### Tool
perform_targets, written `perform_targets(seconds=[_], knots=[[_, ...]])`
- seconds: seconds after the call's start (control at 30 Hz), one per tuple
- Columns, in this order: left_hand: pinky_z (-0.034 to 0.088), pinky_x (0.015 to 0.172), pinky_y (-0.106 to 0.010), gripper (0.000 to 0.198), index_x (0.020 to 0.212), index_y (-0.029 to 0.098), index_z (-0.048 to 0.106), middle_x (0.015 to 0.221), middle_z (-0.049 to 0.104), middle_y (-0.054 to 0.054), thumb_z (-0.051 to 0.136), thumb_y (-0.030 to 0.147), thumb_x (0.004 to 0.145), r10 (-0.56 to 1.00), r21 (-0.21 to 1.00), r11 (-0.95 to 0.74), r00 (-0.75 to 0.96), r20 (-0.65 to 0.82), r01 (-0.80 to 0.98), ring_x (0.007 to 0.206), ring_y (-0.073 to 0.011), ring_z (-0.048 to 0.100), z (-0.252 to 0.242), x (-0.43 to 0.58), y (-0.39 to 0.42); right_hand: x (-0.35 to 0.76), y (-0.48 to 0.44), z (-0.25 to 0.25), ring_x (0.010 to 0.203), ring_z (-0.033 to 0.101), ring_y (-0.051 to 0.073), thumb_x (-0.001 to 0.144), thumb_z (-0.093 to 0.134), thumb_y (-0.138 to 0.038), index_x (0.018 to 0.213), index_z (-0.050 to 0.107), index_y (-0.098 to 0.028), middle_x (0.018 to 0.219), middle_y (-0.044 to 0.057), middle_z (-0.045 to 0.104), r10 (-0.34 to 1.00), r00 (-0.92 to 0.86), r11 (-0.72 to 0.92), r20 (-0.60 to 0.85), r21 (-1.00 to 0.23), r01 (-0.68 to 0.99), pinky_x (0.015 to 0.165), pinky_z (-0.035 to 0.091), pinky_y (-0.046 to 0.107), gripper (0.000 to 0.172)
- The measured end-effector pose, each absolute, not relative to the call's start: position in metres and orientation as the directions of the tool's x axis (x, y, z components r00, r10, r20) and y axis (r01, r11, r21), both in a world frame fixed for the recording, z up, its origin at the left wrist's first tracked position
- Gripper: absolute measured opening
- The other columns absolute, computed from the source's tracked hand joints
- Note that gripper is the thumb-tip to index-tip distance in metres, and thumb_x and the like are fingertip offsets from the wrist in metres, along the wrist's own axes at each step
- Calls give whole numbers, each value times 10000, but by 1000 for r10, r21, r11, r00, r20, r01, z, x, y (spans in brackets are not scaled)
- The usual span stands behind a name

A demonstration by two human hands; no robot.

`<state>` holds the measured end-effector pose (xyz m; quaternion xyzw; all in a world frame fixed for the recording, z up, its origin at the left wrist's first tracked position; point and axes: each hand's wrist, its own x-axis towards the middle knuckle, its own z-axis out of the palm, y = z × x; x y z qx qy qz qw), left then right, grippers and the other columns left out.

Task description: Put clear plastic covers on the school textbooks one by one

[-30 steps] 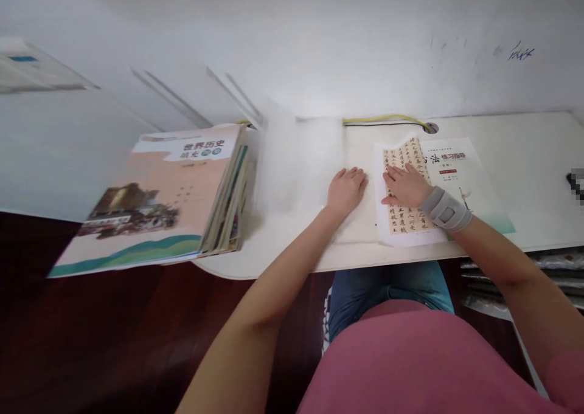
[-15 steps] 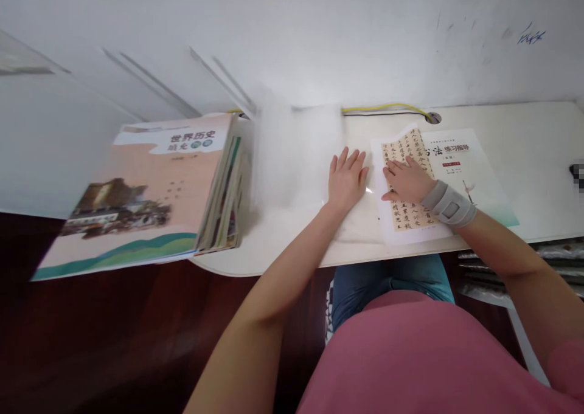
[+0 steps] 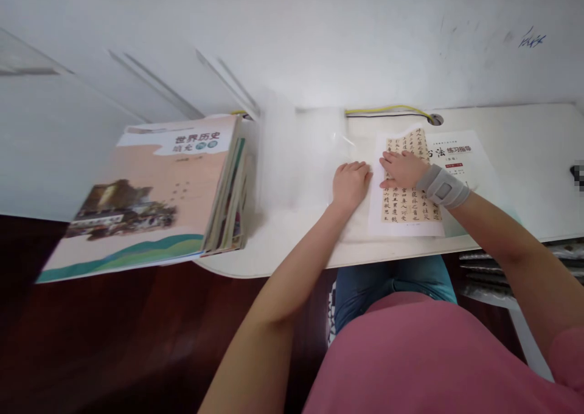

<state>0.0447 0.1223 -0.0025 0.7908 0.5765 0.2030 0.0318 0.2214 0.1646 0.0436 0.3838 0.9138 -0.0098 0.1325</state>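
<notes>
On the white desk [image 3: 283, 238], a calligraphy workbook [image 3: 460, 139] lies in front of me, and a leaf printed with columns of brush characters [image 3: 413, 210] is folded over its front. My right hand [image 3: 404, 169], with a grey wrist brace, rests on this leaf with fingers stretched out. Just left of the workbook, my left hand [image 3: 350, 186] has its fingers curled down on a clear plastic book cover [image 3: 338, 135]. The film glints near these fingertips; its exact edges are hard to make out.
A stack of books topped by a pink world history book [image 3: 150, 183] stands at the desk's left end, overhanging its front edge. Yellow and black cables [image 3: 387, 109] run along the wall to a round hole. Silvery packets [image 3: 493, 271] sit below the desk at right.
My left hand has gone from flat, spread fingers to curled ones, and the plastic glints beside it. The printed leaf has shifted slightly left under my right hand.
</notes>
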Motion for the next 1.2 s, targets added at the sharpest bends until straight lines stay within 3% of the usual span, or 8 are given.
perform_targets(seconds=[0.13,0.23,0.5,0.73,1.0,1.2], knots=[[470,872,-410,305,862,192,694,875,725,-102,394,162,907,925,258,-316,235,300,913,861,-239,670,-4,45,126,222,151,40,1353,392,365,917,414,-551,1377,424,-11,1463,273,399,691,-694,720,-205,103,686,1029,376,517,709],[470,857,-404,294,835,189,679,833,717,-100,397,130,892,923,266,-301,209,324,916,833,-238,667,-4,44,125,224,140,37,1377,361,359,920,410,-551,1398,392,5,1483,274,369,697,-692,714,-188,99,693,1058,348,506,733],[461,833,-392,261,912,203,604,994,688,-98,346,190,950,925,369,-225,79,371,902,993,-249,602,1,43,121,231,126,33,1358,388,368,930,405,-539,1396,384,36,1471,292,376,703,-698,711,-132,106,696,1067,334,495,741],[469,837,-376,228,927,203,566,1006,657,-98,339,190,951,884,463,-232,-13,467,855,947,-223,577,-4,40,122,232,123,38,1346,410,361,926,429,-538,1391,392,35,1468,290,381,714,-684,699,-149,120,705,1059,352,478,739],[446,927,-409,247,959,178,604,1172,648,-121,358,201,951,916,365,-246,92,391,898,1129,-259,552,-1,47,122,236,125,30,1362,387,360,926,370,-586,1399,395,13,1474,277,380,661,-738,751,-137,125,649,1070,342,501,763],[341,1087,-431,326,1161,155,595,1344,577,-119,365,263,957,934,340,-253,137,329,906,1300,-264,457,0,46,119,233,128,30,1350,404,354,905,386,-612,1390,421,-35,1467,261,405,659,-737,752,-148,104,651,1052,360,506,754]])
